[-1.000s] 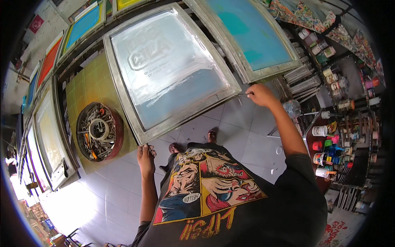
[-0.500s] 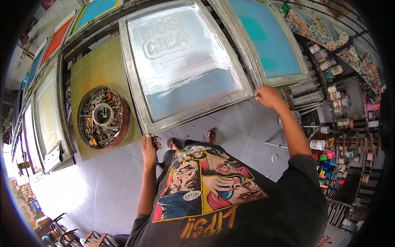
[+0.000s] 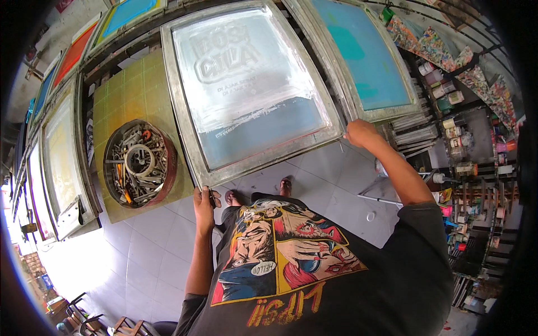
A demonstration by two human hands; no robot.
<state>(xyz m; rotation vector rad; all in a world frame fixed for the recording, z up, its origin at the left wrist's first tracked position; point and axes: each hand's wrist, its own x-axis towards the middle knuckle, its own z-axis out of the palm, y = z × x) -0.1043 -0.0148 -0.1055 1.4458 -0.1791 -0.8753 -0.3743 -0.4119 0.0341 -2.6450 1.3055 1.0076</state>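
Over grey tiles (image 3: 147,246), the white screen (image 3: 258,98) now has the right hand (image 3: 359,133), fingers bunched, closer to its corner than a second ago — so both near corners are attended, the left hand (image 3: 205,205) curled (grips: cannot tell) — a blue screen (image 3: 367,59) alongside, room opening toward the feet (image 3: 286,186).

Wkshop, prob. screen-print: framed screens (image 3: 252,131) w/ blue, red & white areas, tub (image 3: 170,178) of bits (image 3: 128,185), pots (image 3: 457,96) racked on R, tiled flr (image 3: 162,246).
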